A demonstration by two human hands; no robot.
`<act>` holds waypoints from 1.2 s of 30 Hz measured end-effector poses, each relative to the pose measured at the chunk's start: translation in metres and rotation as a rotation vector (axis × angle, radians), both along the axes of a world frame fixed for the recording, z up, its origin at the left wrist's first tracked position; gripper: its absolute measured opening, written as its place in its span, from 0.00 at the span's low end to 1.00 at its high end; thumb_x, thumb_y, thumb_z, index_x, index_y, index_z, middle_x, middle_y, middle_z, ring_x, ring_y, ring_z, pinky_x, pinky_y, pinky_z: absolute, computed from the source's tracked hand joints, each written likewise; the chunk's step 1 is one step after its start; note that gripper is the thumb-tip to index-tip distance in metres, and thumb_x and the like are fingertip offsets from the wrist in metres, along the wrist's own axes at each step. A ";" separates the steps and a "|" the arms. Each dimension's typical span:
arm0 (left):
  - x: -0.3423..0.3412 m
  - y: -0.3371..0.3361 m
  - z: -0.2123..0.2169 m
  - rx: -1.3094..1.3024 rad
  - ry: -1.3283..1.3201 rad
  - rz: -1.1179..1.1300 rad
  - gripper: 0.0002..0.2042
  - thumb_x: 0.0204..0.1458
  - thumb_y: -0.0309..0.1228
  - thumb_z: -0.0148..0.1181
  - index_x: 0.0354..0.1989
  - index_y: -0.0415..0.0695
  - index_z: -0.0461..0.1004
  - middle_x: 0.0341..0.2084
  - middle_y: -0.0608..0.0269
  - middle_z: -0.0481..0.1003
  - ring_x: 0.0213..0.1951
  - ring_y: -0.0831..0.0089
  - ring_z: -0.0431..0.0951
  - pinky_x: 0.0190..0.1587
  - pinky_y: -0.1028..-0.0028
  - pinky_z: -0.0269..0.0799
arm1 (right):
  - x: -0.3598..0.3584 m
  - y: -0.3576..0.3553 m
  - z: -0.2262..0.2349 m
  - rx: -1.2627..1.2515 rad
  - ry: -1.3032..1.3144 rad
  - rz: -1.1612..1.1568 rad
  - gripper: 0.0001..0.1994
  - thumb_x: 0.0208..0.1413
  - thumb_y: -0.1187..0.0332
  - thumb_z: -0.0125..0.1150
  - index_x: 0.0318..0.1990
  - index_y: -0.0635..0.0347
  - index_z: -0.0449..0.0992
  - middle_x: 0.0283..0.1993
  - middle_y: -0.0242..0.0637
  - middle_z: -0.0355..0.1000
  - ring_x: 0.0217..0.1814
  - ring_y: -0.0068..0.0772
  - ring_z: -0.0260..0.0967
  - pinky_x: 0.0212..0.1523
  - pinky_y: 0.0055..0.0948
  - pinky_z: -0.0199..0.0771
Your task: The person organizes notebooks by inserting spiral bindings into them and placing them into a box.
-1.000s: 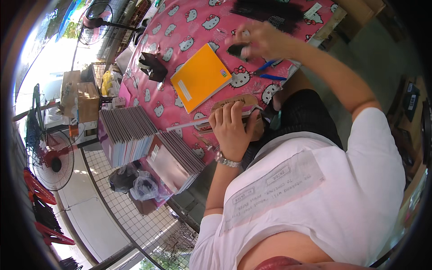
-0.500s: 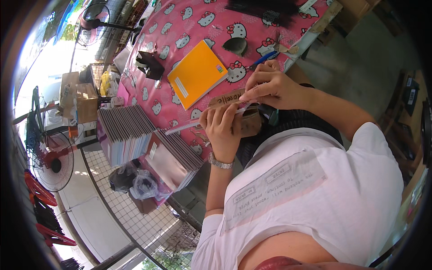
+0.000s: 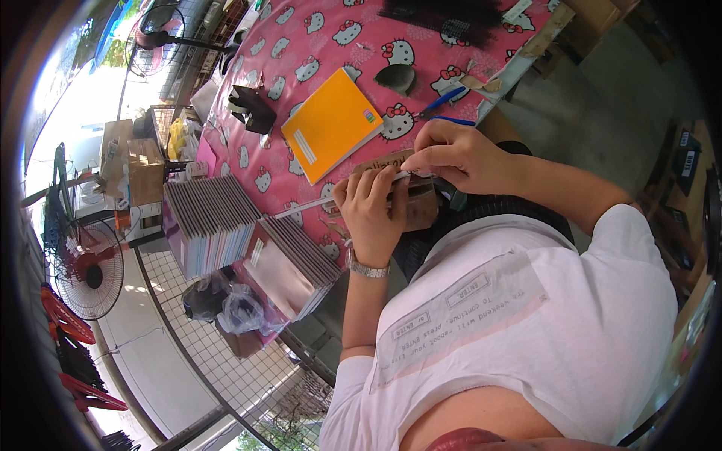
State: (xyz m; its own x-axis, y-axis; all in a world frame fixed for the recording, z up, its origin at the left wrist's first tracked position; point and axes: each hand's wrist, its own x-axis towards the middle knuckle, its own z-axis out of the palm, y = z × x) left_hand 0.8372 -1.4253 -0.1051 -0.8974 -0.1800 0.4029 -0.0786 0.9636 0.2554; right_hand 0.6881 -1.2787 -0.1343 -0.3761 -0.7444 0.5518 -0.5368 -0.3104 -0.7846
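A long, thin white strip (image 3: pixel 302 207) runs slantwise through my left hand (image 3: pixel 371 197), whose fingers are closed over it. Near the strip's right end, my right hand (image 3: pixel 456 159) has its thumb and forefinger pinched together; what exactly lies between those fingertips is too small to make out. Just beneath both hands is a small brown cardboard box (image 3: pixel 421 209) with handwriting on its flap, partly covered by my fingers. Pliers with blue handles (image 3: pixel 451 99) lie on the table just beyond my right hand.
An orange notebook (image 3: pixel 331 124) lies on the pink patterned tablecloth (image 3: pixel 263 154). To the left stand stacked notebooks (image 3: pixel 214 218) and another pile (image 3: pixel 289 267). A black holder (image 3: pixel 252 109), a dark green dish (image 3: pixel 395 78) and a bundle of black strands (image 3: pixel 444 16) sit farther back.
My right hand has dropped slightly toward me, uncovering more of the blue-handled pliers. The strip has turned and now shows a narrower side, while my left hand stays around it.
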 end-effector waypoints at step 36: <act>0.015 0.005 -0.003 0.040 -0.042 -0.047 0.09 0.51 0.30 0.62 0.40 0.49 0.73 0.37 0.67 0.78 0.44 0.65 0.76 0.64 0.49 0.48 | -0.161 -0.142 -0.112 0.841 0.788 0.234 0.12 0.41 0.74 0.64 0.37 0.61 0.73 0.74 0.43 0.51 0.72 0.54 0.51 0.62 0.43 0.66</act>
